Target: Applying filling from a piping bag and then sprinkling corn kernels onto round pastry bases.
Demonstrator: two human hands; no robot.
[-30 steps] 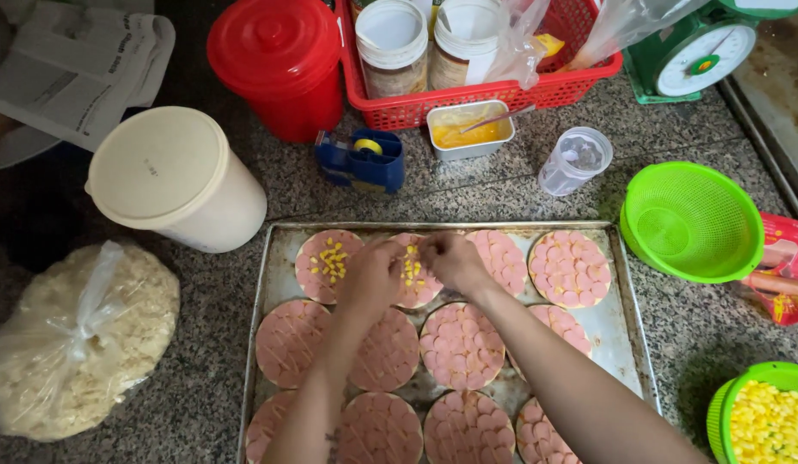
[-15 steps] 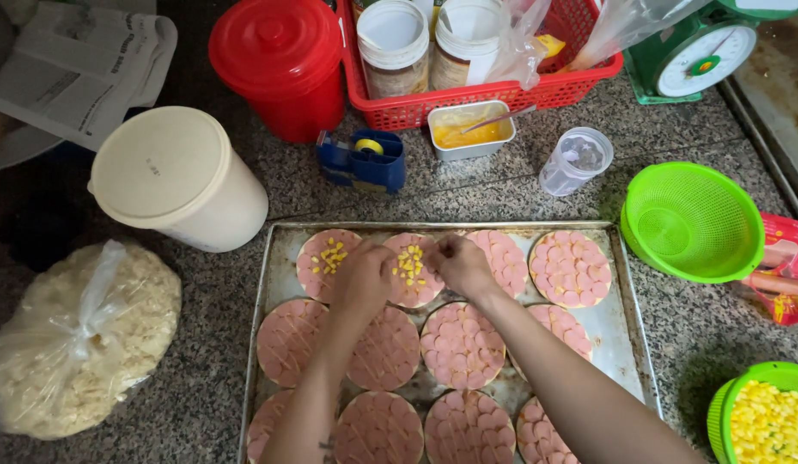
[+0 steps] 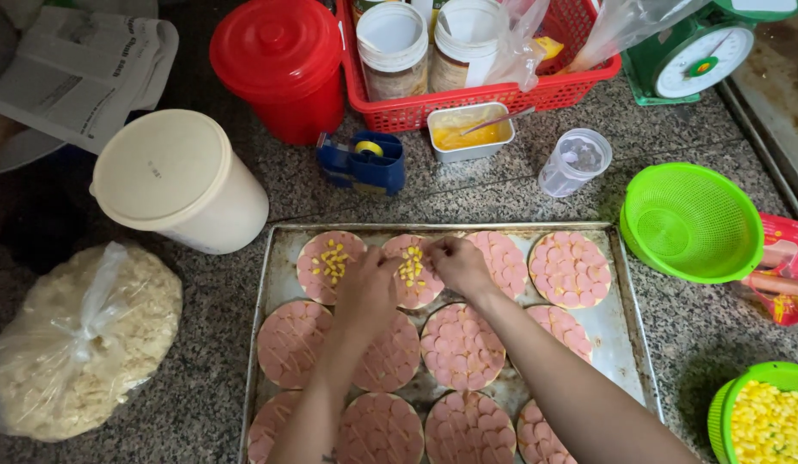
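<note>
The left hand [image 3: 367, 288] covers the near edge of the corn-topped round [image 3: 410, 268], so what its fingertips pinch can't be seen. Below both wrists, the bottom row of rounds [image 3: 459, 430] runs off the frame, as does the corn bowl [image 3: 764, 417].

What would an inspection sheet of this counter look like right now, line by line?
Surface: speckled granite counter bearing a metal baking tray.
Job's things: round bases topped with pink sausage slices fill the tray; two in the back row carry corn kernels, the second corn-topped base under both hands. Green bowl of corn at near right.
Clutter: red lidded bucket, cream lidded tub, red basket with jars, blue tape dispenser, sauce tub, clear cup, green colander, bagged white shreds.
Grips: left hand and right hand pinch over the base.
Cables: nothing seen.
Surroundings: green scale, newspaper.
</note>
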